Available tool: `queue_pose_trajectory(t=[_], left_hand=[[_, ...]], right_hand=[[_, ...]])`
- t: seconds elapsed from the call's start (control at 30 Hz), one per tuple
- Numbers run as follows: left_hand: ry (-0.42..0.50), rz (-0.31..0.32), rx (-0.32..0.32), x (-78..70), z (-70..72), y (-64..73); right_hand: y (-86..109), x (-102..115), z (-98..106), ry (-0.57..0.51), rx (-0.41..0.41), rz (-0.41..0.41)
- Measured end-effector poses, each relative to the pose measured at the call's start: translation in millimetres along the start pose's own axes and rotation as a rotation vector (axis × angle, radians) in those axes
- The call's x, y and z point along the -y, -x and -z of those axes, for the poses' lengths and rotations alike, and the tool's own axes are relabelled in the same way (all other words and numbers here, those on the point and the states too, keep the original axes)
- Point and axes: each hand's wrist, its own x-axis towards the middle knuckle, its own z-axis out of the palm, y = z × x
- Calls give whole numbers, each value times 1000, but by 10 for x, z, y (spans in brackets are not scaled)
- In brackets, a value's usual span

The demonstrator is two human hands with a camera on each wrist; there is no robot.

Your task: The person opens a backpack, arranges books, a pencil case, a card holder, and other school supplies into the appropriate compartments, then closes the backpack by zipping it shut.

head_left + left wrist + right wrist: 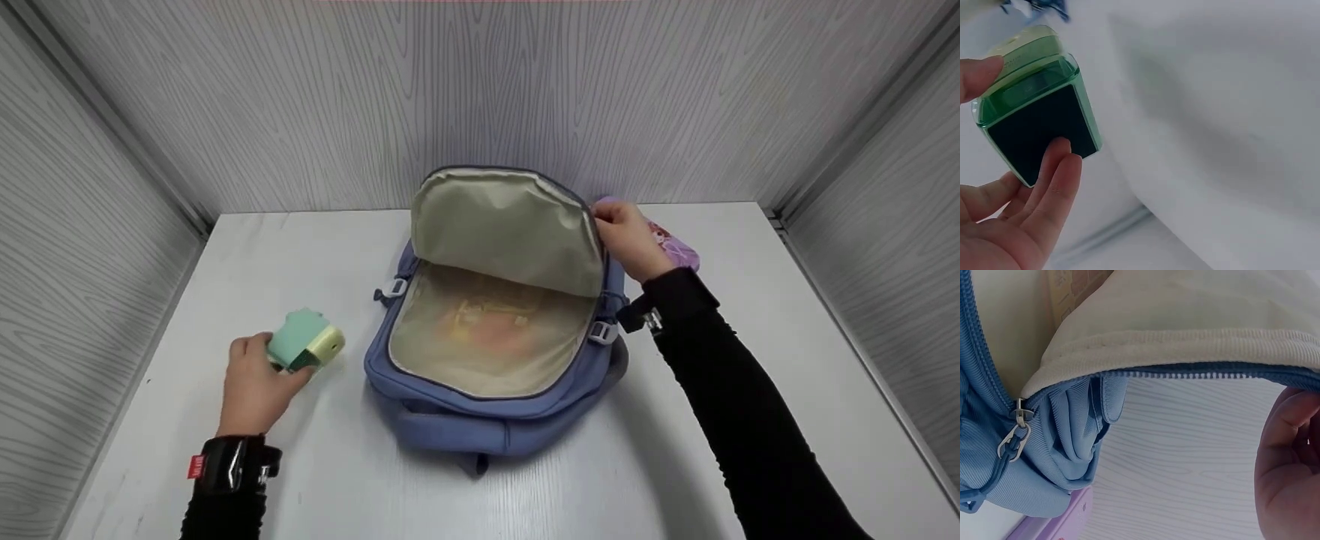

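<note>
A blue backpack (450, 431) lies unzipped on the table, its beige-lined front flap (502, 232) raised. At the flap's right edge my right hand (630, 240) pinches the zipper border; the right wrist view shows the curled fingers (1286, 455) against it. To the left of the bag, my left hand (259, 382) holds a small mint-green and pale yellow pencil sharpener (300, 339) above the table. Up close, this sharpener (1039, 124) has a translucent green body and a dark panel touched by fingertips. Blurred yellow and orange items (491, 319) show inside the bag.
A purple case (679, 251) with a printed picture lies behind my right hand, partly hidden. White buckles (602, 332) sit on the bag's sides. Grey wood-grain panels (487, 97) stand behind and at both sides of the white table (315, 255).
</note>
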Motion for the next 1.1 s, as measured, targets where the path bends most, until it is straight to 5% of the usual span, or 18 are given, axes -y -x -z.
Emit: queue_pose_trajectory(t=[0.23,0.4,0.6,0.73,0.93,1.1], left_hand=[[77,-161,116,-959,-216,-112],[14,-230,189,-1353,-578,-256],[-81,-192,181,-1499,-921,-363],[-141,-253,151,-1503,-973,-367],[-120,-316,135,-1574,-818,-314],[2,-399,-106,-1712,-573,-295]], right_hand=[[19,0,-29,18,-13,20],[41,18,-69,24,-11,10],[78,11,-103,27,13,-12],[102,-5,-109,1,21,-30],[124,-33,-100,16,7,-36],[162,-55,-85,83,13,-34]])
